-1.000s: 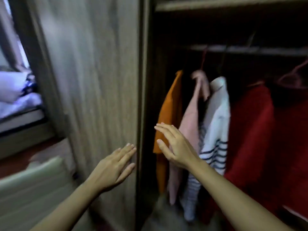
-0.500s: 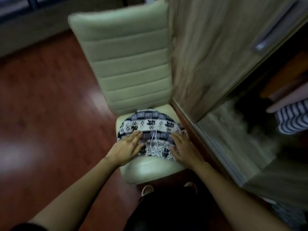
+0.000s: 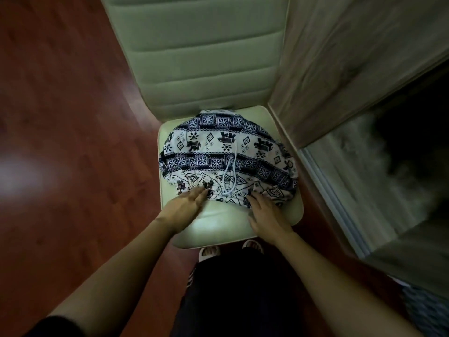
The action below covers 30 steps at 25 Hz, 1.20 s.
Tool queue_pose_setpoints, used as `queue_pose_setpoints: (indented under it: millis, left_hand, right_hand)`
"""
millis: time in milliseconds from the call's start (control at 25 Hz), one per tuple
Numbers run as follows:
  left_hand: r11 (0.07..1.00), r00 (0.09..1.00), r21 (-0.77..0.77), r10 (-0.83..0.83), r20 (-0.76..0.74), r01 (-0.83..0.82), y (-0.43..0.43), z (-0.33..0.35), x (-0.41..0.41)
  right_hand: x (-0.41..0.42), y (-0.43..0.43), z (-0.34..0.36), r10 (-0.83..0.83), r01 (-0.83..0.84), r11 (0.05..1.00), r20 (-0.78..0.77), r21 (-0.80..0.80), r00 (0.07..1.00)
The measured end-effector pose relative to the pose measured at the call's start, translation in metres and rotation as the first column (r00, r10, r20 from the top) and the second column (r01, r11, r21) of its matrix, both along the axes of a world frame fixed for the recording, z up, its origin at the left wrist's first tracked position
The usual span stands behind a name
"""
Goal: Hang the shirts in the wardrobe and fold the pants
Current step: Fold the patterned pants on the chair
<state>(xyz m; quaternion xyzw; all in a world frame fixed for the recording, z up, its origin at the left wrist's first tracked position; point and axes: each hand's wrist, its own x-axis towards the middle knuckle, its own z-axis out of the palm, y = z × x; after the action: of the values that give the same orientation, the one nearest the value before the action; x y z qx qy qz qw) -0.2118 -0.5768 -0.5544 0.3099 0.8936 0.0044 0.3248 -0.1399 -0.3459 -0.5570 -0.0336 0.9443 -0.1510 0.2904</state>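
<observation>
Blue-and-white patterned pants [image 3: 218, 147] lie bunched on the seat of a pale green padded chair [image 3: 218, 227], their white drawstring [image 3: 229, 176] trailing toward me. My left hand [image 3: 184, 210] lies flat with straight fingers on the near left hem. My right hand [image 3: 267, 215] is at the near right hem, fingertips tucked into a gathered fold of the cloth. No shirts are in view.
The chair's back stands against a wood-grain wardrobe door [image 3: 340, 57] on the right. Beyond it the open wardrobe interior [image 3: 413, 142] is dark. Red-brown wooden floor [image 3: 60, 117] spreads to the left. My slippered feet [image 3: 209, 252] are under the seat's front edge.
My view swung from the hanging shirts in the wardrobe down to the chair. Both hands landed on the pants, then slid back to the near hem.
</observation>
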Motion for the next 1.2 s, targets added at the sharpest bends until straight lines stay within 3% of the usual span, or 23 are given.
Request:
queue_pose_setpoints:
  millis: [120, 280, 480, 600, 760, 1000, 1200]
  left_hand:
    - [0.999, 0.995, -0.039, 0.004, -0.097, -0.008, 0.0, -0.038, -0.004]
    - [0.992, 0.937, -0.051, -0.123, -0.326, 0.112, -0.003, -0.063, -0.006]
    - [0.968, 0.887, -0.049, -0.244, -0.392, 0.245, -0.003, -0.023, -0.006]
    - [0.965, 0.887, 0.015, -0.235, -0.398, 0.263, -0.005, 0.039, -0.006]
    - [0.97, 0.85, 0.01, -0.208, -0.484, 0.243, 0.003, 0.174, -0.019]
    - [0.983, 0.712, 0.005, -0.13, -0.691, 0.184, 0.014, 0.379, -0.067]
    - [0.99, 0.612, -0.055, -0.124, -0.781, 0.131, 0.015, 0.481, -0.082]
  right_hand:
    - [-0.009, -0.003, -0.033, 0.004, -0.004, 1.0, -0.032, 0.009, 0.999]
    - [-0.017, -0.001, -0.055, -0.04, 0.04, 0.999, -0.057, -0.012, 0.998]
    - [-0.022, 0.017, -0.012, 0.238, -0.238, 0.971, -0.065, 0.011, 0.969]
    - [-0.026, 0.031, 0.05, 0.339, -0.352, 0.933, -0.142, -0.076, 0.93]
    - [-0.039, 0.04, 0.179, 0.38, -0.383, 0.924, -0.138, 0.004, 0.915]
    - [-0.09, 0.053, 0.394, 0.406, -0.369, 0.913, -0.341, 0.172, 0.848]
    - [-0.115, 0.049, 0.506, 0.427, -0.392, 0.904, -0.423, 0.173, 0.799]
